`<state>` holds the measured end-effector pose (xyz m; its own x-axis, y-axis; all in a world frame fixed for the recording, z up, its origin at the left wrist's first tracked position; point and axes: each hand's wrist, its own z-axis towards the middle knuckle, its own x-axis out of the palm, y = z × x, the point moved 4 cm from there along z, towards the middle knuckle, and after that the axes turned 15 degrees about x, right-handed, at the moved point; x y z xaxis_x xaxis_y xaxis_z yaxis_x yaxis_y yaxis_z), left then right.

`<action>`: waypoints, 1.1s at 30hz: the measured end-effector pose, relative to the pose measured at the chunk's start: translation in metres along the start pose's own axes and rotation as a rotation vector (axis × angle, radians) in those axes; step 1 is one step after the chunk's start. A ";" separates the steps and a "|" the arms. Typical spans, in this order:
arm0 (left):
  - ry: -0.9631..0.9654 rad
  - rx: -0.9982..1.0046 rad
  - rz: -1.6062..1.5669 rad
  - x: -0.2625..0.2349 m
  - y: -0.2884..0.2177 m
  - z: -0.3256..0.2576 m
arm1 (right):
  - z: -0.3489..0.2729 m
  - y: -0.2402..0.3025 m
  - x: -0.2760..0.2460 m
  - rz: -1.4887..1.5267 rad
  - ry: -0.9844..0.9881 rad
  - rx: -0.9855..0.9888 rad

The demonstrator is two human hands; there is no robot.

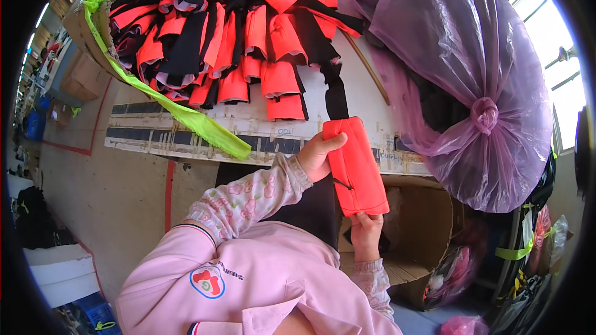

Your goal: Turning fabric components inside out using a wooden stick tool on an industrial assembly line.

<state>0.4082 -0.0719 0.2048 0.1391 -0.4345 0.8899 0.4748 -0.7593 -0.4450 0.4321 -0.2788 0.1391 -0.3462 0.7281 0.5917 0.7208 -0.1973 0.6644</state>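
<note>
Between my two hands is a flat, bright orange fabric pouch (361, 170) with a short dark line like a zipper on its face. A black strap (336, 90) runs from its top end toward the heap on the table. My left hand (315, 155) grips the pouch's upper left edge, thumb on top and other fingers hidden beneath. At the lower end, my right hand (367, 231) pinches the bottom edge. Just beyond lies a large heap of similar orange and black pieces (226, 40), overlapping one another.
The pale, taped table (139, 125) has a worn front edge. A big knotted purple plastic bag (472, 80) bulges at the right. A neon yellow-green strip (186, 125) hangs across the left side. Below the table stands an opened cardboard box (425, 226). A thin wooden stick (367, 69) lies behind the strap.
</note>
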 end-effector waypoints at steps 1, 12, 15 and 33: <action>-0.085 0.040 0.082 -0.002 0.001 -0.002 | 0.001 -0.004 0.000 0.000 -0.005 0.001; -0.089 0.002 0.202 0.015 -0.025 -0.004 | 0.029 0.016 -0.012 -0.667 0.155 0.219; -0.091 0.042 0.270 0.013 -0.040 -0.004 | 0.070 0.088 -0.021 -1.315 -0.033 0.007; -0.229 -0.006 0.250 -0.022 -0.058 -0.010 | 0.306 0.137 0.039 -2.100 -0.520 -1.118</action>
<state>0.3687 -0.0229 0.2096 0.4420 -0.4880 0.7527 0.3968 -0.6461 -0.6519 0.7009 -0.0760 0.1133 0.3576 0.3413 -0.8693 -0.7285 0.6843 -0.0310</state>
